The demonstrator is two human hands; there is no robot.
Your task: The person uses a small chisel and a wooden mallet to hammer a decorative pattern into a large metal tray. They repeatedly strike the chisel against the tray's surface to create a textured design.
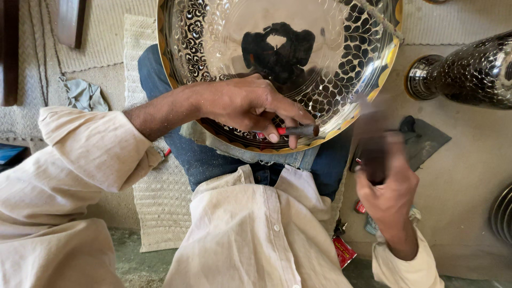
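Right hand [388, 184] is motion-blurred; it's clenched on a dark handle-like tool [372, 144], and I can't make out what that tool is or whether it's touching anything. Top of the brass plate [213, 42] is cut off by the frame edge. Its mirror centre shows only a dark reflection, no detail. The engraved black scale pattern is clear along the left and right rim bands.

Left hand [250, 106] lies across the plate's lower rim, fingers pinching a short dark chisel [296, 130] with a red band, held roughly level, tip pointing right, right at the rim. Can't tell if the tip touches the metal.

Plate rests tilted on the person's lap, over blue jeans [186, 149]; a cream shirt fills the bottom of the view.

Around:
- dark engraved metal vase [469, 74] lying on its side at right, well apart from the plate, cut off at the edge
- dark cloth [426, 138] on the floor behind the right hand, partly hidden by it
- grey rag [85, 96] at left on the woven mat [160, 208]
- stacked metal rims [502, 213] at the far right edge, mostly out of frame
- small red packet [344, 250] by the right knee on the floor, rectangular, print too small to tell
- blue flat object [9, 153] at the left edge, mostly hidden by the sleeve
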